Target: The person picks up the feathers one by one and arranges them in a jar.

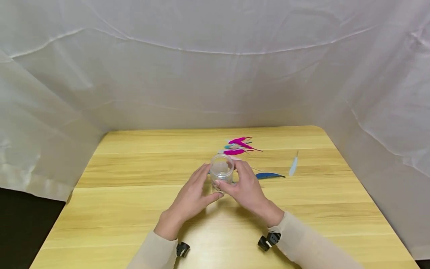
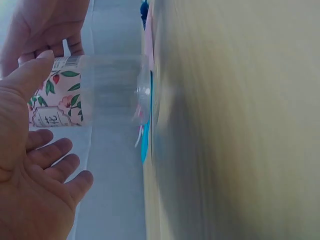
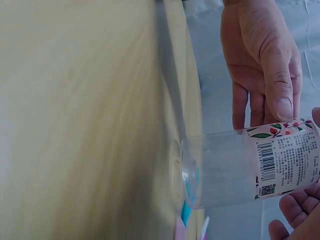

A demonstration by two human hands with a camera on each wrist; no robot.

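— Clear plastic jar [image 1: 221, 170] standing in the middle of the wooden table [image 1: 134, 209], right between two hands. See it?
— Yes. Right hand [image 1: 246, 188] wrapped round it, thumb on the near side, fingers round the far side. Left hand [image 1: 191, 198] flat and loose, fingers straight, only the thumb touching the label. Not gripping.
— Looks safe?
— Maybe not. Looks light and tall, so might tip with one bump from that loose left hand.
— And slippery?
— Probably. Smooth sides, so could slide out of a soft grip and roll.
— Roll where?
— Maybe into the pink feathers [image 1: 239, 141] just on the far side, or the blue feather [image 1: 268, 175] close by on the right. Would scatter so easily, being so light.
— And the pale feather [image 1: 293, 166] farther right?
— Near enough to get swept off by a quick sleeve or a puff of air.
— Lid on top?
— Cannot tell from here.
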